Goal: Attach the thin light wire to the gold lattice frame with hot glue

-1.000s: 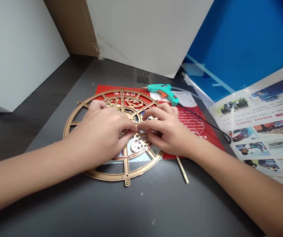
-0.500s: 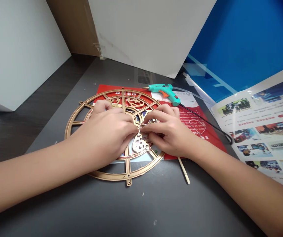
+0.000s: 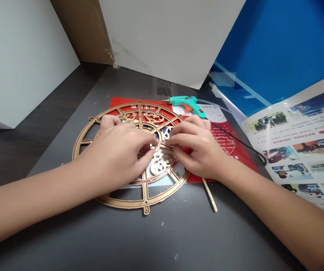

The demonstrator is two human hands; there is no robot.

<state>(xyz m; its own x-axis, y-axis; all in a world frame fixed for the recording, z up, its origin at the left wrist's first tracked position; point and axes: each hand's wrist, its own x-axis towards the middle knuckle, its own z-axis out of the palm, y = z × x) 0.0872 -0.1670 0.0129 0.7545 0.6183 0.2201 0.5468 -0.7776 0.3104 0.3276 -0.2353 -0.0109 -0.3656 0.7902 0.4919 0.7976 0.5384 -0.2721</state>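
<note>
A white board leans at far left beside a dark table, where a person's left hand and right hand meet over a gold openwork wheel. The round, spoked frame lies flat, partly on a red printed sheet, its middle between the two hands, neither clearly the nearer. The left hand is curled narrow, fingertips pinched at the hub; the right, equally narrow, comes in from the other side, fingertips just beside the left's. Whether they grip some small piece cannot be told. A scrolled gold ornament sits just below them. To the right, a wooden stick pokes from under the right wrist, and a teal hot glue gun lies beyond the wheel — its black cord trailing toward a glossy photo leaflet, below a blue board.
</note>
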